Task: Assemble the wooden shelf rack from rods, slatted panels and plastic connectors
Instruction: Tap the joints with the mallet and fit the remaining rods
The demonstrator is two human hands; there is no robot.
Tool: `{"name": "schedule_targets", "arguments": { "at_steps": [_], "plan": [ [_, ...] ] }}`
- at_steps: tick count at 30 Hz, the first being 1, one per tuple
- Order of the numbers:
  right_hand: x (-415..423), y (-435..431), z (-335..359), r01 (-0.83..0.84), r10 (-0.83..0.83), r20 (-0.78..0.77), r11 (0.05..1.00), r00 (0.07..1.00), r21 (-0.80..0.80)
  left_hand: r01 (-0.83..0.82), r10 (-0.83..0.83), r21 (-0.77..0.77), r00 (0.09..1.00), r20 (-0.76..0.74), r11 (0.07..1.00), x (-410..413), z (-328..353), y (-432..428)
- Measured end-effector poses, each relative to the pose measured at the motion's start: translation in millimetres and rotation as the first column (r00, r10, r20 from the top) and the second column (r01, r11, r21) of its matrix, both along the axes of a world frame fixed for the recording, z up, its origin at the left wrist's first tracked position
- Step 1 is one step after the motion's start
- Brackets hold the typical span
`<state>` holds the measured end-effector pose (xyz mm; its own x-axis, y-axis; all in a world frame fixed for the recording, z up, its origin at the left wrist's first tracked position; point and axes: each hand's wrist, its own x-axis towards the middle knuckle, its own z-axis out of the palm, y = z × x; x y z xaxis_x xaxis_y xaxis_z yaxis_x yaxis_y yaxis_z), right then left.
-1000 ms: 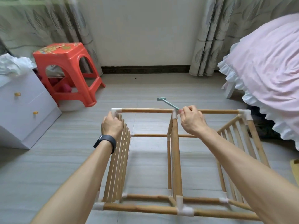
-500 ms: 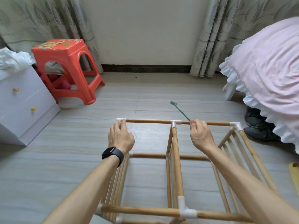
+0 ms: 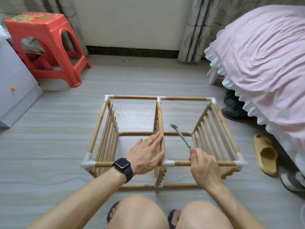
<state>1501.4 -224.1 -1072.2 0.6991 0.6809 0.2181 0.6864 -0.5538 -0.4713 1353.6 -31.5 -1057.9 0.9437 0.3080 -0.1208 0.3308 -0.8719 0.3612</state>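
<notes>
The wooden shelf rack (image 3: 135,97) lies on its side on the grey floor, made of rods, three slatted panels and white plastic connectors (image 3: 168,163). My left hand (image 3: 146,154) lies with straight fingers against the middle slatted panel (image 3: 159,118), close to the near top rod. My right hand (image 3: 203,166) grips the handle of a small teal mallet (image 3: 180,135), whose head points away over the right bay. Both my knees show at the bottom of the view.
A red plastic stool (image 3: 47,47) and a white drawer cabinet (image 3: 14,80) stand at the left. A bed with a pink cover (image 3: 264,55) fills the right. Dark shoes (image 3: 234,106), a yellow slipper (image 3: 265,154) and a grey slipper (image 3: 293,180) lie beside the rack's right end.
Both hands left the far top rod and came back to the near side. The left now rests on the middle panel; the right brought the mallet along. The camera tilted down.
</notes>
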Motion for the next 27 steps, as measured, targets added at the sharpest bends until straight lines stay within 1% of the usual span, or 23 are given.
{"name": "schedule_targets", "arguments": {
  "at_steps": [1,2,4,6,8,11,12,13,15,16,18,21,23,27],
  "plan": [
    [-2.2,-2.6,-7.3,0.006,-0.005,0.094,1.0,0.996,-0.01,0.05,-0.05,0.043,0.999,0.0,0.998,-7.7,-1.8,-4.7],
    [-2.9,-2.0,-13.3,0.034,-0.032,0.151,0.999,0.988,-0.009,0.086,-0.085,0.09,0.996,-0.01,0.992,-13.5,-4.0,-7.8],
    [-3.9,5.4,-18.9,0.084,-0.086,0.217,0.996,0.972,0.017,0.12,-0.111,0.169,0.992,-0.064,0.978,-18.5,-6.1,-7.2],
    [-1.2,16.1,-19.7,0.091,-0.092,0.235,0.996,0.968,0.019,0.128,-0.102,0.225,0.987,-0.121,0.966,-14.0,-4.6,-0.2],
    [13.0,32.3,-15.7,0.079,-0.072,0.195,0.996,0.978,-0.031,0.083,-0.048,0.24,0.988,-0.147,0.967,-0.6,-3.4,8.3],
    [44.7,58.5,-3.9,0.062,-0.054,0.08,0.993,0.995,-0.1,-0.086,0.11,0.182,0.986,-0.126,0.98,24.1,-2.4,16.1],
    [51.1,63.8,3.3,0.059,-0.058,0.013,0.996,0.998,-0.07,-0.134,0.153,0.154,0.982,-0.115,0.979,28.9,-1.6,17.5],
    [52.8,66.1,12.0,0.068,-0.068,-0.049,0.998,0.996,-0.004,-0.171,0.183,0.123,0.978,-0.097,0.978,30.6,-0.3,18.5],
    [44.2,58.8,30.4,0.095,-0.079,-0.118,0.986,0.99,0.14,-0.212,0.214,0.058,0.976,-0.031,0.975,24.2,4.2,21.9],
    [35.4,50.0,38.1,0.088,-0.06,-0.145,0.977,0.988,0.193,-0.224,0.224,0.058,0.975,0.002,0.973,16.8,4.8,24.4],
    [11.6,28.1,46.3,0.03,0.017,-0.203,0.974,0.979,0.224,-0.261,0.258,0.134,0.965,0.04,0.956,-3.7,-0.2,29.7],
    [-24.4,-2.4,35.0,-0.039,0.084,-0.261,0.984,0.962,0.173,-0.303,0.297,0.221,0.953,0.058,0.927,-36.3,-16.5,37.3],
    [-37.4,-10.8,22.1,-0.06,0.096,-0.283,0.989,0.954,0.135,-0.297,0.287,0.234,0.955,0.077,0.926,-48.3,-26.2,39.9],
    [-42.6,-7.8,13.4,-0.083,0.098,-0.3,0.995,0.949,0.062,-0.308,0.297,0.236,0.951,0.081,0.922,-46.5,-30.6,39.3]
  ]
}}
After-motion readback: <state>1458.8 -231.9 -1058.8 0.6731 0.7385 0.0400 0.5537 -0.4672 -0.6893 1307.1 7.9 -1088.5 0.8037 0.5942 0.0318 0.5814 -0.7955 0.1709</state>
